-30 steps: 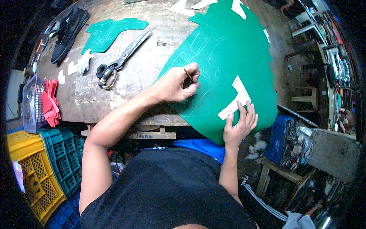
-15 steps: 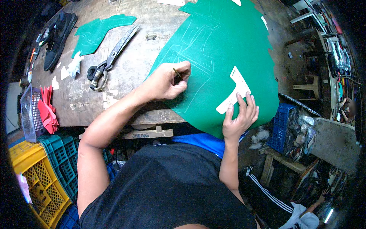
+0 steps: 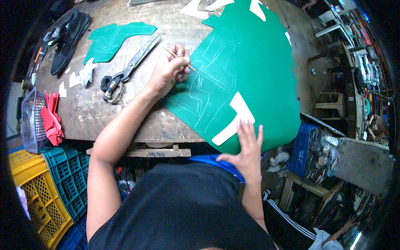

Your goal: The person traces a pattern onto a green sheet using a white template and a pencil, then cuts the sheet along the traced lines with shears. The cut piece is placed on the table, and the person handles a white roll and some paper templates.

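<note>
My left hand (image 3: 171, 70) pinches a thin gold-coloured pen (image 3: 191, 68), its tip over the left part of a large green sheet (image 3: 266, 75). White outlines and dotted lines are drawn on that part of the sheet. My right hand (image 3: 246, 152) is open, fingers spread, with its fingertips on a white angled template (image 3: 233, 125) lying near the sheet's front edge. Left of my left hand, large shears (image 3: 129, 68) with cloth-wrapped handles rest on the wooden table (image 3: 137, 121). Beyond them lies a smaller cut green piece (image 3: 114, 39), also marked with white lines.
Black shoes (image 3: 71, 41) stand at the far left. Red cut pieces (image 3: 51, 121) lean by a clear plastic basket (image 3: 31, 125). Yellow (image 3: 39, 196) and teal crates (image 3: 66, 179) are at lower left. More white templates (image 3: 193, 8) lie far back. Another person's striped trouser leg (image 3: 287, 216) shows at lower right.
The pen hand has lifted and moved up and left. The green sheet has turned and shifted, and the white template now lies nearer its front edge. My right hand has come nearer and spread its fingers.
</note>
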A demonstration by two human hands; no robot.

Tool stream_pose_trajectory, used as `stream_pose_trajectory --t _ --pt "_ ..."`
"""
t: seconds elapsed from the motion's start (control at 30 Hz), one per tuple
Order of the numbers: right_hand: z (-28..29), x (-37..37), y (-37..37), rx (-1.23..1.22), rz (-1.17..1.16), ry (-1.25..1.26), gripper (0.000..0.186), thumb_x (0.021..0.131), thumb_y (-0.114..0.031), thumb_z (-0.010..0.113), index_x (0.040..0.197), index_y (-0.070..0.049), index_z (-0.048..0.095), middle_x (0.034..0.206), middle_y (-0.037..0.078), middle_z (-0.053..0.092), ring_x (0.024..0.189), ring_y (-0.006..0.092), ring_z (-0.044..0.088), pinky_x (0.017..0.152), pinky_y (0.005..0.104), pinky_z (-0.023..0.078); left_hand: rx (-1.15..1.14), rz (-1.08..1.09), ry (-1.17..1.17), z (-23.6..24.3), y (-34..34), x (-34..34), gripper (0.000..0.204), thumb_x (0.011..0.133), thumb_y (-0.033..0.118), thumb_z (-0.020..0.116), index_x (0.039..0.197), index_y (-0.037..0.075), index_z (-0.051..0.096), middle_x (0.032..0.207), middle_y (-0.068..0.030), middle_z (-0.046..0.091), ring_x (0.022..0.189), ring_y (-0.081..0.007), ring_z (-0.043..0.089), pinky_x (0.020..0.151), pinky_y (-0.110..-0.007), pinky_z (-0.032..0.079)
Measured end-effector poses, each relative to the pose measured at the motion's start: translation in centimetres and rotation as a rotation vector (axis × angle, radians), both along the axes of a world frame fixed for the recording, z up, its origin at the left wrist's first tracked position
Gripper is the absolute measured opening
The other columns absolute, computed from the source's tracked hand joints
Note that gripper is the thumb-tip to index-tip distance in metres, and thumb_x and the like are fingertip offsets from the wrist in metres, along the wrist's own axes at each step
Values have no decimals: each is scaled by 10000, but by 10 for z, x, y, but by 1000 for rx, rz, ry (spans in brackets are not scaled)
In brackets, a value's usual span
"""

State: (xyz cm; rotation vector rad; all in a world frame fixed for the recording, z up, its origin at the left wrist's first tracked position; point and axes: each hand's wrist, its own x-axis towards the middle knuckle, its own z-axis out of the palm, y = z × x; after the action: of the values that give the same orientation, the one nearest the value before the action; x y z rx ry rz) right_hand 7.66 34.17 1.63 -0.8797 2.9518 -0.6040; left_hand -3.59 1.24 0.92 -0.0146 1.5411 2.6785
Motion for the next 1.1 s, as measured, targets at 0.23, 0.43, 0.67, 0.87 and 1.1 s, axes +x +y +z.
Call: stream_pose_trajectory --t 0.23,0.43,0.67,0.87,1.1 --pt "13 17 -36 -358 205 27 270 693 -46 813 948 -88 735 1141 72 713 1144 294 656 1108 538 396 96 228 1 -1 -35 -16 205 937 153 668 934 177 464 760 0 573 561 -61 447 512 -213 366" --pt "28 -9 -83 -1052 -274 -587 336 937 14 687 1223 -21 515 1044 136 716 911 186 700 799 330 561 1 212 2 -11 -31 -24 200 927 131 671 926 147 472 695 -6 564 549 -64 485 480 -223 369" --pt "33 -96 -126 -1029 -11 -813 385 986 -54 596 1345 13 476 1096 119 692 1029 176 677 945 321 522 37 195 -1 -12 -33 -27 192 929 123 658 957 139 469 702 -26 595 496 -56 472 438 -219 355" --pt "40 -155 -147 -1056 257 -1243 527 981 -240 623 1393 62 491 962 52 604 907 168 581 902 358 483 -8 155 32 -12 -32 -29 198 960 139 634 1064 134 467 772 -49 642 521 -55 491 458 -215 385" --pt "33 -156 -175 -1765 274 -1364 669 1086 -437 453 1503 79 367 899 41 523 874 188 536 952 396 477 -231 57 110 -17 -19 -27 260 1074 243 546 1240 53 612 916 -32 685 614 -43 543 529 -203 431"
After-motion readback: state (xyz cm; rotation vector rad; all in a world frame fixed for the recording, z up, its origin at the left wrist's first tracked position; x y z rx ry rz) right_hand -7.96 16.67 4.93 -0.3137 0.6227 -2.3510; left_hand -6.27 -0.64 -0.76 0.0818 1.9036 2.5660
